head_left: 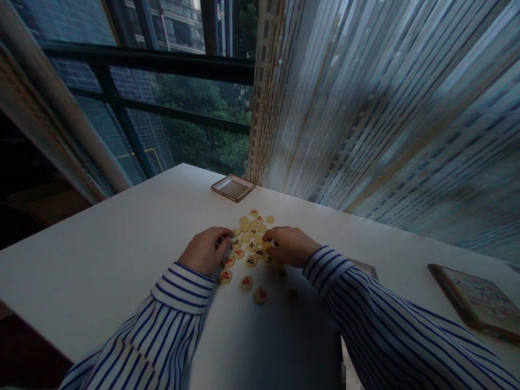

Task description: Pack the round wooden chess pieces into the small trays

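Striped sleeves (170, 314) lead to both hands, fingers curled narrow on round game pieces (248, 244).

Both arms, in striped sleeves, reach forward and converge. The left hand (205, 250) lies knuckles up, fingers curled (tips hidden); the right hand (289, 245) mirrors it just beside, fingertips pinched together.

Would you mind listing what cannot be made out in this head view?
- Characters on the round game pieces: too small and dim.
- Pieces under the left hand and right hand: hidden by the fingers.
- Inside of the shallow box: too dim.
- Flat board at right: print blurred.
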The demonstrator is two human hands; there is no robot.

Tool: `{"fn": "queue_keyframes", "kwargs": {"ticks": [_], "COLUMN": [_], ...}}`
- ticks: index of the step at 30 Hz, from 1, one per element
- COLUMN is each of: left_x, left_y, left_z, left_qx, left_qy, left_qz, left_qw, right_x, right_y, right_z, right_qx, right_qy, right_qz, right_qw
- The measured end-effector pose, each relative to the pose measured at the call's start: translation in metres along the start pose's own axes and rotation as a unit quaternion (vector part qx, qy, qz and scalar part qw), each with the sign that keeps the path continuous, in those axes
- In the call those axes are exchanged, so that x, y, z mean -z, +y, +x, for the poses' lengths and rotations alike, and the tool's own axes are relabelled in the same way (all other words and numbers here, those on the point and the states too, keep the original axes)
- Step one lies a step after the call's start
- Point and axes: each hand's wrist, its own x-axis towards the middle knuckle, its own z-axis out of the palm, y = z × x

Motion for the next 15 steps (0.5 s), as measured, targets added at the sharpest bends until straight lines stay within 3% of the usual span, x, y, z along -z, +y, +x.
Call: {"fn": "queue_keyframes", "kwargs": {"ticks": [4,7,11,15], "left_x": [0.001,0.001,0.003,0.003], "left_y": [0.002,0.004,0.006,0.008], "left_z": [-0.001,-0.001,-0.002,-0.002], "left_qx": [0.001,0.001,0.001,0.005], "left_qy": [0.02,0.038,0.039,0.032], "left_qz": [-0.001,-0.007,-0.013,-0.019], "left_qw": [1.0,0.999,0.999,0.999], "right_x": [-0.001,-0.001,0.003,0.008], "right_y": [0.003,0.009,0.018,0.023], "right_z": [0.0,-0.001,-0.003,-0.01], "right_qx": [-0.004,-0.025,-0.05,-0.043], "right_qy": [0.016,0.04,0.01,-0.013], "right_qz": [0.02,0.13,0.404,0.555], "right_qw": [1.0,0.99,0.913,0.831]}}
